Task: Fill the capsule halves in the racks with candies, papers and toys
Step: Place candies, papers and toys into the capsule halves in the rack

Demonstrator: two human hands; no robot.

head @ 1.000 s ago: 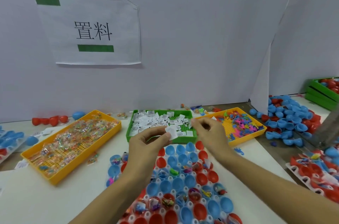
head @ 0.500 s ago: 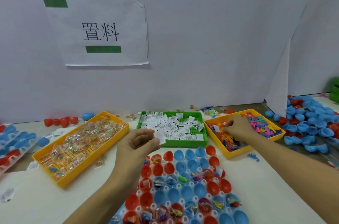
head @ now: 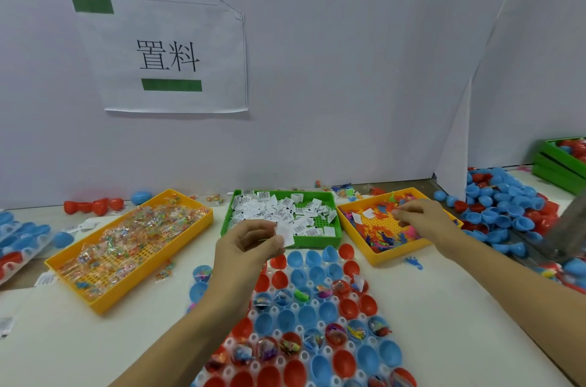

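A yellow tray of wrapped candies sits at left. The left hand pinches white paper slips above the rack of red and blue capsule halves, before the green tray of papers. The right hand, fingers curled, picks among toys in another yellow tray.

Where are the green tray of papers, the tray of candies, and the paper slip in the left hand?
green tray (head: 317, 242), head view, front wall.
candy tray (head: 126, 287), head view, front rim.
paper slip (head: 286, 235), head view, middle.
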